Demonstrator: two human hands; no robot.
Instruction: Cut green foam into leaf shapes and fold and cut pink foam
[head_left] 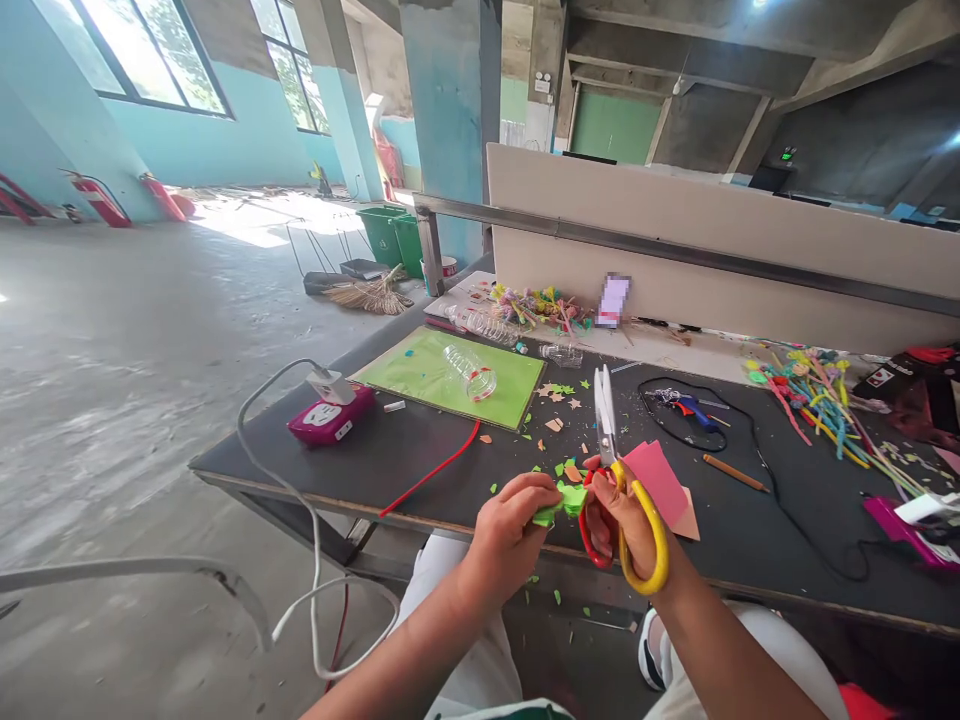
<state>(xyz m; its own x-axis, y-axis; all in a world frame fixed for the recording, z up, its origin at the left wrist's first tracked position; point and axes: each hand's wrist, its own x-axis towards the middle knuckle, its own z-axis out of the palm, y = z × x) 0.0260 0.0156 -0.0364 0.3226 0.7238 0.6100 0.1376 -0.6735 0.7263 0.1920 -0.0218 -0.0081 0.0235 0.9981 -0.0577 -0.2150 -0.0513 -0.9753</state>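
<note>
Just peeking out of the left hand (511,525): green paper (574,500)

Pinched between thumb and curled fingers, with ends jutting past the fingertips toward the right hand (628,520). Hard to tell about contact there. Wrapped in those other fingers, scissors (607,430) by their red and yellow handles, blades pointing away over the black table (420,440).

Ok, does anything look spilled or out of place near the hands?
Yes: a few green paper scraps lie below the front edge of the table, off the work surface where the other cut bits are scattered.
</note>
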